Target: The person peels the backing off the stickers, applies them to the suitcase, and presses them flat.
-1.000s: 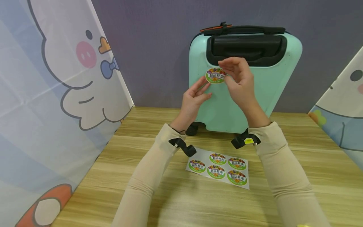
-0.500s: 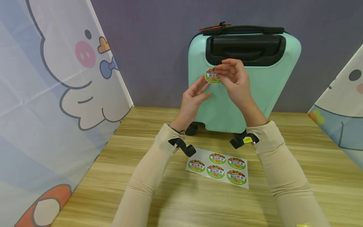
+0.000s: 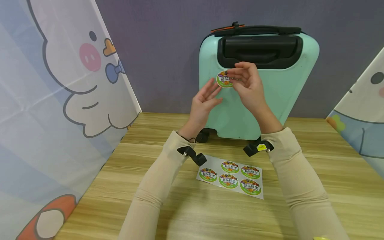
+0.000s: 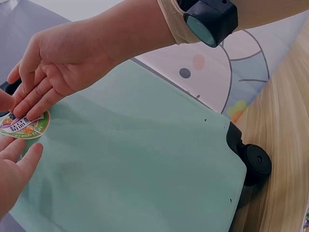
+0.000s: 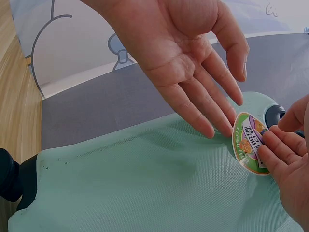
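A round fruit sticker (image 3: pixel 222 82) with a green lower band lies against the mint-green suitcase (image 3: pixel 240 116), below its black handle recess. My right hand (image 3: pixel 251 87) presses its fingers on the sticker's right part and covers some of the print. In the right wrist view those fingers (image 5: pixel 276 153) lie fairly straight across the sticker (image 5: pixel 247 145). At the sticker's left edge is my left hand (image 3: pixel 201 106), fingers extended and spread, thumb apart. From the right wrist, the left hand's fingertips (image 5: pixel 226 126) show right beside the sticker's rim.
A sheet (image 3: pixel 216 161) with several matching stickers lies on the wooden table (image 3: pixel 150 160) in front of the suitcase. The suitcase stands upright on black wheels (image 3: pixel 202 136) before a grey wall (image 3: pixel 156 60). Cartoon-printed cloths (image 3: pixel 48 110) hang at both sides.
My right hand has moved left from the sticker's right edge, its fingers now over the print. The left hand has stayed nearly still.
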A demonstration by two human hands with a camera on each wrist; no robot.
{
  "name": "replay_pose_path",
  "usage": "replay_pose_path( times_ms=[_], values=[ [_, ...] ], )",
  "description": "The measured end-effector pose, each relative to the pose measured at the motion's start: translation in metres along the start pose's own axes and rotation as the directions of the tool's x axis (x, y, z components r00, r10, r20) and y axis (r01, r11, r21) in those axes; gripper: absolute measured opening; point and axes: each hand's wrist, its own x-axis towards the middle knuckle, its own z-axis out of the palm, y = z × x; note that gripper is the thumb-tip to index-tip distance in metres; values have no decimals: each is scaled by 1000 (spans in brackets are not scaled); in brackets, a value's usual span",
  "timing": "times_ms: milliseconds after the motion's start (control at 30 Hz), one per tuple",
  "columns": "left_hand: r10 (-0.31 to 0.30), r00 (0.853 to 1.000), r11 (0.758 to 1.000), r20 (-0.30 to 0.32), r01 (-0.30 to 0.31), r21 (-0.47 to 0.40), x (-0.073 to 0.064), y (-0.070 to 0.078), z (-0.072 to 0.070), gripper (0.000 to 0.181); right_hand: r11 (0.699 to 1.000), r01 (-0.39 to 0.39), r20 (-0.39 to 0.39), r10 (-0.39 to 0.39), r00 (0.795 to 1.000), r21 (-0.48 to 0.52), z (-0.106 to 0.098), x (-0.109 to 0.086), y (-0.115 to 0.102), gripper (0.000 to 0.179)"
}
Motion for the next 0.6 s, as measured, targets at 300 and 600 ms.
replay_pose_path(
  times_ms=[300,600],
  values=[
    [18,1000,1000,12,-18,9,-4,0,2,67,1000,-5,5,5,1000,1,0,-1,-2,41],
    [45,999,999,-5,-45,10,-5,-3,-1,66,1000,-3,6,3,1000,-15,0,-2,-2,41]
  ],
)
